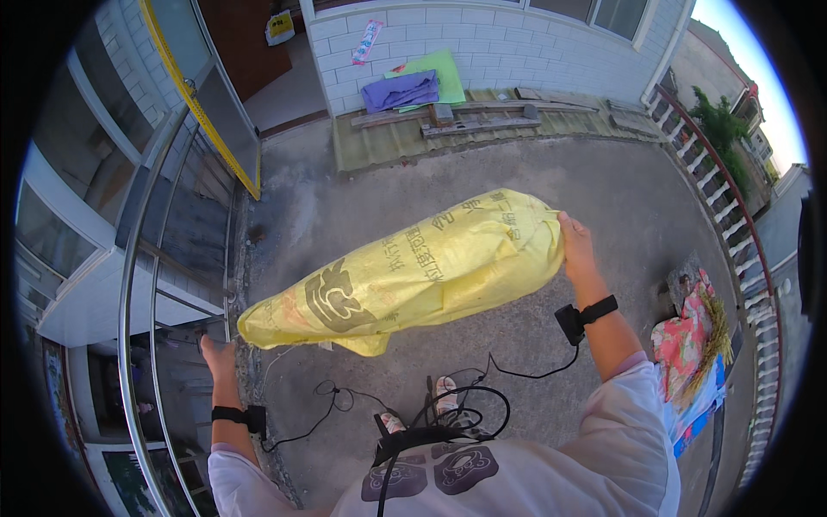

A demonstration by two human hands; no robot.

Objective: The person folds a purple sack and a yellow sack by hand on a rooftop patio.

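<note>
A yellow woven plastic sack (413, 271) stretches across in front of me, held up above the concrete floor. It bears dark printing and a logo, and its shape is long and flattened. My right hand (576, 242) grips the gathered corner at its right end. Just left of the sack's narrower end is my left hand (218, 355), with a small gap between them. The thumb and fingers of that hand are spread near the metal railing; whether they touch it is unclear. Each wrist wears a black strap with a small box and cable.
A stainless steel railing (132, 310) borders the left side, beside a drop. Black cables (465, 407) loop around my feet. Timber boards (478, 126) and purple cloth (400, 90) lie along the tiled wall. Floral cloth (678, 339) with dried stalks sits right, before a balustrade (723, 200).
</note>
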